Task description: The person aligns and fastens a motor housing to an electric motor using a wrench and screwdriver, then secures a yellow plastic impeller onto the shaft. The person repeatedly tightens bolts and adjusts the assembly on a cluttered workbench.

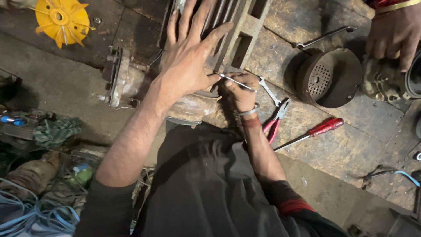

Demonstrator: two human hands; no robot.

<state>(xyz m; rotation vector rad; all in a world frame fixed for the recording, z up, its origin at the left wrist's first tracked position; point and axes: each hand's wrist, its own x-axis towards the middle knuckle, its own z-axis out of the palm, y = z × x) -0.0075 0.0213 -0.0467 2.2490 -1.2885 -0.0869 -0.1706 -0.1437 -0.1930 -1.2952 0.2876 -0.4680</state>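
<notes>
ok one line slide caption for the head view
Left hand spread on a finned motor housing while the right hand holds a thin metal tool.

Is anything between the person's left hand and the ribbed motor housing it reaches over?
Nothing visible. The left hand lies spread directly on the ribbed motor housing, with no tool or part between them. The right hand grips a thin metal tool just beside it.

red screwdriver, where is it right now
In the head view, the red screwdriver lies on the floor to the person's right, beside the red pliers and below the round perforated cover.
</notes>
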